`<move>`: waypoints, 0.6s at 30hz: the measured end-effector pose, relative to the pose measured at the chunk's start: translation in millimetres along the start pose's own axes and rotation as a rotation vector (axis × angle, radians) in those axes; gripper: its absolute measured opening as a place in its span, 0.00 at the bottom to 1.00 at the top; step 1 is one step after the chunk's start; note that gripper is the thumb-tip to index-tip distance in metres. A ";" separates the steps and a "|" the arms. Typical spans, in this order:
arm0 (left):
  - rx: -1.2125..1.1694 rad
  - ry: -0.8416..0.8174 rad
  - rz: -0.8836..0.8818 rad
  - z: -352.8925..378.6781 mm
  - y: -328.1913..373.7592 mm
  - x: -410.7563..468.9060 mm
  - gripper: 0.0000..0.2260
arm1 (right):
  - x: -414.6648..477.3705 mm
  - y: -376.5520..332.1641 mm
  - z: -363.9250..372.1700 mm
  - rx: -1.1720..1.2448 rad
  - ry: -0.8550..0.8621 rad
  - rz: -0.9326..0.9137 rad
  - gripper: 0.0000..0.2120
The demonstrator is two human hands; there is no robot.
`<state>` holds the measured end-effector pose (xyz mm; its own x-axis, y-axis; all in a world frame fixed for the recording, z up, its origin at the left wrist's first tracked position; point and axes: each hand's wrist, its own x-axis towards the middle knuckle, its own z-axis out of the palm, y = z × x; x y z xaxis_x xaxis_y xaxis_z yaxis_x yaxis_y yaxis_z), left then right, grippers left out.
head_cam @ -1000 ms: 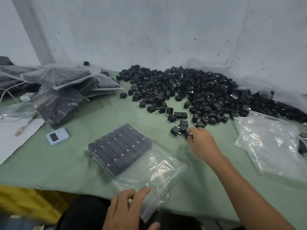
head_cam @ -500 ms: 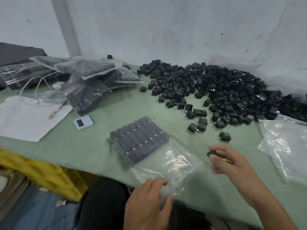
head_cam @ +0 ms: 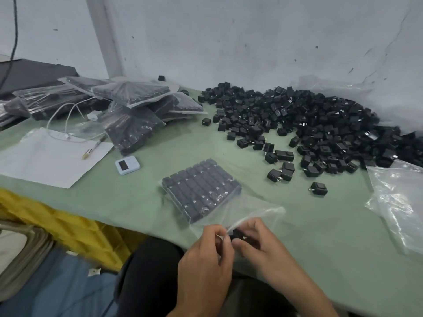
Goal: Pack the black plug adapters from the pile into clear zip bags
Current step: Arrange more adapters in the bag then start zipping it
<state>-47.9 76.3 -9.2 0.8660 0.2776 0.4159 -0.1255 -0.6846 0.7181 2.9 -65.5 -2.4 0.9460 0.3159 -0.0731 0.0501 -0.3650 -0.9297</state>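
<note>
Black plug adapter (head_cam: 236, 234) pinched in the right hand (head_cam: 263, 247), near edge; left hand (head_cam: 206, 261) pinches the mouth of the clear zip bag (head_cam: 251, 210).

Wall (head_cam: 251, 42): pale grey-white plaster, scuffed and specked, with a hairline crack (head_cam: 398, 26) at upper right.
Vertical strip (head_cam: 107, 42): pale, raised, running up the wall at left.
Cable (head_cam: 14, 30): black, hanging at far left.
Bench (head_cam: 137, 191): topped with a pale green mat, set against the wall.
Crate (head_cam: 75, 232): yellow plastic, below the bench's near left edge.
Light: even and soft.
</note>
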 end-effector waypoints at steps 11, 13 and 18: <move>0.022 -0.032 0.121 -0.1 -6.0 -8.9 0.11 | 40.1 -27.1 28.1 -0.144 -0.173 -0.020 0.10; -0.009 -0.021 0.131 -0.6 -7.1 -12.4 0.09 | 42.5 -27.6 31.3 -0.092 -0.135 0.019 0.05; -0.151 -0.094 -0.016 -6.8 -15.9 -26.6 0.12 | 53.3 -16.8 41.2 -0.191 -0.087 0.019 0.07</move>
<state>-72.3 84.4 -27.9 0.9089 0.2184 0.3553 -0.1768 -0.5698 0.8025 39.3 -6.4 -5.5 0.9164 0.3791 -0.1287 0.1000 -0.5280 -0.8433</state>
